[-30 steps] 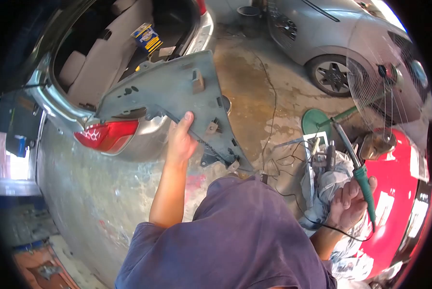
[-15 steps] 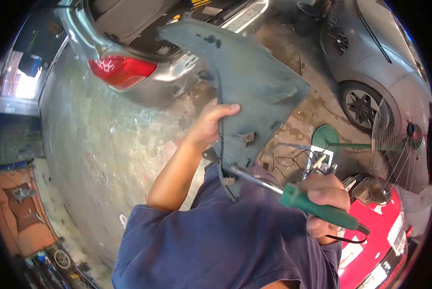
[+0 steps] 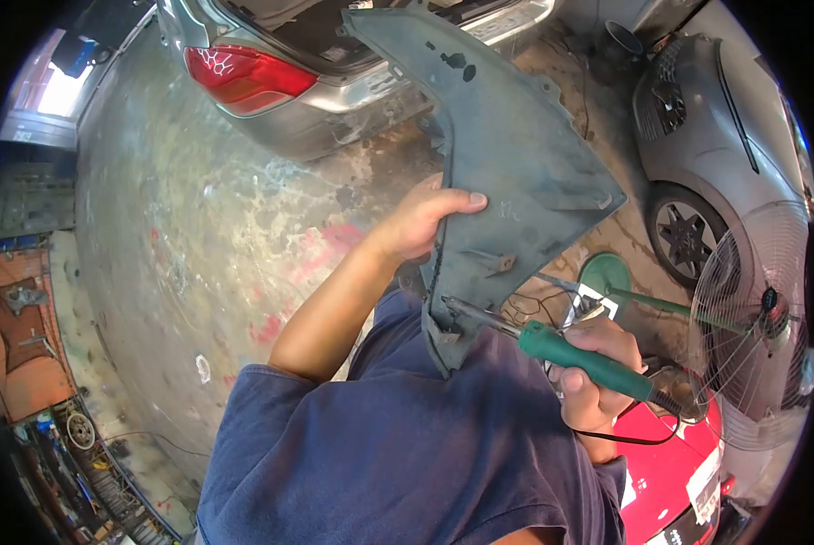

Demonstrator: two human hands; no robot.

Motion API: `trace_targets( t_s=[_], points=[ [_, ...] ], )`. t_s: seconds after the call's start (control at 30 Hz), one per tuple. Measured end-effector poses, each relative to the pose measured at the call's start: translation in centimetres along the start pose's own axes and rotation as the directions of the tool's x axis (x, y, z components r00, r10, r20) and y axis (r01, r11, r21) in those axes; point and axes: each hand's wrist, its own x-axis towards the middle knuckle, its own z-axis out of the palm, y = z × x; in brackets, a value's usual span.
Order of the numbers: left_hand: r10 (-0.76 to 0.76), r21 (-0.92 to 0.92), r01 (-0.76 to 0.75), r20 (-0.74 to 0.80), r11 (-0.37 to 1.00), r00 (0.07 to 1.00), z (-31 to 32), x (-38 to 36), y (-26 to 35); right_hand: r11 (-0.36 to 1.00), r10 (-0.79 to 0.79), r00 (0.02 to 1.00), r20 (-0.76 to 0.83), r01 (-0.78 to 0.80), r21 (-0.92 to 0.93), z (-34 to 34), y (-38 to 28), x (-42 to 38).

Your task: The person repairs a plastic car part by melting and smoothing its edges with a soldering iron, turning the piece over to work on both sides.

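Slantwise, I'm pointing the iron [image 3: 548, 343] leftward from my right fingers [image 3: 600, 339], wrapped closed round its handle, tip at the panel's [image 3: 525, 154] near end; my left fingers [image 3: 462, 201] are pinching the panel's edge beyond.

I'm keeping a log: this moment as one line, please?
left hand: gripping angular grey plastic-looking panel | right hand: holding long green-handled metal-shafted tool | tip: at panel's lower end
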Motion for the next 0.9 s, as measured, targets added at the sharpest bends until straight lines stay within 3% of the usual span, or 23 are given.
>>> trace_targets(
  t_s=[0.43,0.63,0.9],
  points=[
    [-0.015,0.01,0.014,0.038,1.0,0.999,0.8,0.9,-0.3,0.997,0.063,0.998,-0.009,-0.063,-0.036,0.5,0.3,-0.2],
    [-0.014,-0.008,0.015,0.068,1.0,0.998,0.8,0.2,0.1,0.979,0.201,0.979,-0.031,-0.2,0.022,1.0,0.5,-1.5],
    [0.039,-0.019,-0.037,0.086,0.999,0.996,0.1,-0.4,-0.3,0.973,0.227,0.974,-0.021,-0.225,0.056,1.9,0.5,-1.9]
  ],
)
